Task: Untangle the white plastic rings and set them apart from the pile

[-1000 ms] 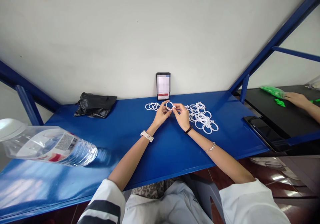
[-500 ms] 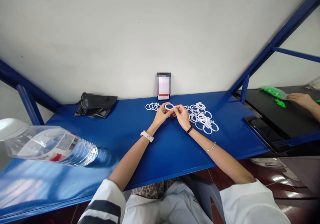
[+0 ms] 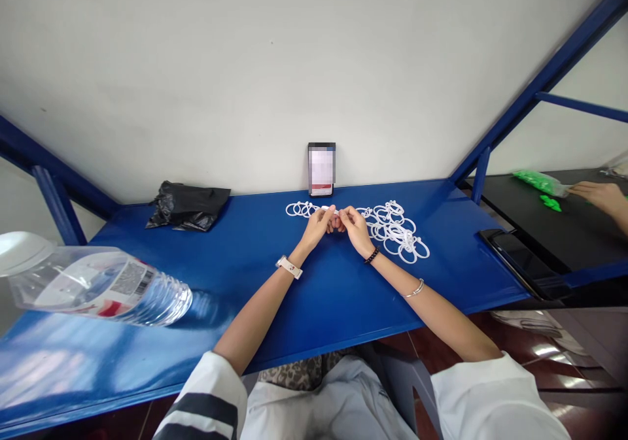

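My left hand (image 3: 315, 229) and my right hand (image 3: 356, 231) meet above the blue table, fingertips pinched together. Between them is a thin white ring (image 3: 336, 212), now mostly hidden by the fingers. A short row of white rings (image 3: 297, 209) lies just left of and behind my left hand. Beside my right hand spreads a loose, overlapping pile of white rings (image 3: 395, 231), some with small knob-like ends.
A phone (image 3: 322, 170) leans upright against the wall behind my hands. A black plastic bag (image 3: 191, 206) lies at the back left, and a large clear bottle (image 3: 118, 286) stands at the near left. On the right, another person's hand (image 3: 596, 195) touches a bag of green pieces (image 3: 537, 182).
The white ring between my hands has tipped from showing its open face to being mostly covered by my fingers. My hands stay in nearly the same place.
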Action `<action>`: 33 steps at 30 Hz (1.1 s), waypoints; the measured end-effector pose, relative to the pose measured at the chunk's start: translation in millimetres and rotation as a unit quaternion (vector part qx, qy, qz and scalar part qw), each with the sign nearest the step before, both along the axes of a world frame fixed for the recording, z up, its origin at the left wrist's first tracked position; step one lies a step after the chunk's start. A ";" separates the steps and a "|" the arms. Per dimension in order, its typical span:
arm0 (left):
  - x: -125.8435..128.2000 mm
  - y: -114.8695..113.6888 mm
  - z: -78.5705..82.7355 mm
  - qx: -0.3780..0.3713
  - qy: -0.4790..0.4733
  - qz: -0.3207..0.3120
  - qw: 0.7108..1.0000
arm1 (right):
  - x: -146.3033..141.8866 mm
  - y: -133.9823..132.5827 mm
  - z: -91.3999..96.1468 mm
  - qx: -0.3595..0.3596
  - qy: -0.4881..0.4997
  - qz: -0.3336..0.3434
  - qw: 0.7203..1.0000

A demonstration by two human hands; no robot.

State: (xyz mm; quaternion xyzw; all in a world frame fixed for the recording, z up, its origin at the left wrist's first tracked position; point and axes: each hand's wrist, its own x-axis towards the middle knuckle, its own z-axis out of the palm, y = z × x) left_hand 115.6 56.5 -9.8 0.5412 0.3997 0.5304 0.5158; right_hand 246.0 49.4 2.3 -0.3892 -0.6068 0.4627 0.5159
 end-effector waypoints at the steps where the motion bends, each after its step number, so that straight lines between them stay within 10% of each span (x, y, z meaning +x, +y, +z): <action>1: -0.3 -0.1 0.3 -0.004 0.000 0.000 1.000 | -0.1 0.0 0.2 -0.006 0.001 0.002 1.000; 33: -0.9 0.4 0.6 -0.033 -0.019 0.030 0.999 | 1.7 10.1 -8.8 -0.046 0.017 0.047 0.998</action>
